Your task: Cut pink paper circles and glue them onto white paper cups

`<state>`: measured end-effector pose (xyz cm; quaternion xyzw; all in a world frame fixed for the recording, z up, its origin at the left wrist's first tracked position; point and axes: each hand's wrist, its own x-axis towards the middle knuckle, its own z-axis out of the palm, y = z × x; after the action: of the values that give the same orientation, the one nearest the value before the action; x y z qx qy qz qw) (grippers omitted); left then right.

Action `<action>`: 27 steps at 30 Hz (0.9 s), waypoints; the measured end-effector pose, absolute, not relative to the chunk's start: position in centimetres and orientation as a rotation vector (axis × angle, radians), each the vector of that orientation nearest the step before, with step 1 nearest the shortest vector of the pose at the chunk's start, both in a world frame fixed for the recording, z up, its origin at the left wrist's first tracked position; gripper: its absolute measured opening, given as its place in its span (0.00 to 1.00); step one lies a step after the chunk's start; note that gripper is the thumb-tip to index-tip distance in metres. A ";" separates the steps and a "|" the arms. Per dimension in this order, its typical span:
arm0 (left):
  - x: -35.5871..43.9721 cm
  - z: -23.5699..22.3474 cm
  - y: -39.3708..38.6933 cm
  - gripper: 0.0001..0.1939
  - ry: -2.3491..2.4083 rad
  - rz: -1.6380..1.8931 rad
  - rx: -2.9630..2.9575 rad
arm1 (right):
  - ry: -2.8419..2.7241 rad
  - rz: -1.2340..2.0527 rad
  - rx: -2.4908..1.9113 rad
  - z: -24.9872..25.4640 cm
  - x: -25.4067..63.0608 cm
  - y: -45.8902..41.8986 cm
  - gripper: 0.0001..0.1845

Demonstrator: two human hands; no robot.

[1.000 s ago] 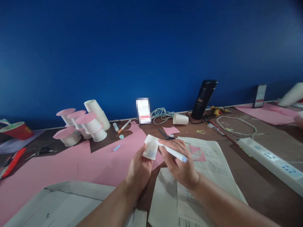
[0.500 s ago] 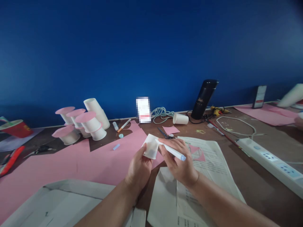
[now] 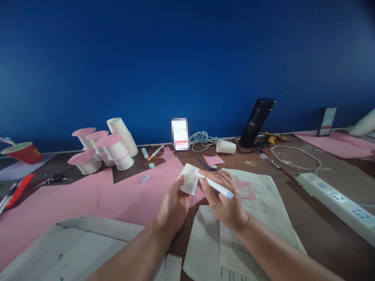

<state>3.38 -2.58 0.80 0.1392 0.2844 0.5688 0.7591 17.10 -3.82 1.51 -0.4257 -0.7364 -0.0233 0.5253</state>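
My left hand is closed around a white paper cup, tilted in front of me above the table. In my right hand is a white marker pen with a pale blue end. Its tip meets the cup's side near the upper right; any mark there is too small to make out. Pink paper lies under and to the left of the cup. A small pale blue pen cap rests on that paper. Scissors lie just beyond my right hand.
Several white cups with pink discs stand at the back left beside a cup stack. Along the wall are a phone, a coiled cable, a lying cup and a black flask. A power strip lies right.
The whole view has shifted slightly, so things appear a little further right. Both hands keep their hold, and the pen tip stays at the cup's side.
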 end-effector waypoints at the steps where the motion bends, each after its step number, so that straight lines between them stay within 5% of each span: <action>1: 3.4 0.8 -2.6 0.12 0.615 1.241 0.315 | -1.762 -0.053 -1.019 1.5 17.1 -3.8 0.14; 27: 3.1 0.4 -2.4 0.11 0.570 1.236 0.351 | -1.768 -0.080 -0.978 1.5 16.7 -3.9 0.13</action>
<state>3.08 -2.41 0.43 0.1615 0.2619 0.5685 0.7630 16.68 -3.91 1.54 -0.4099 -0.7410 -0.0335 0.5309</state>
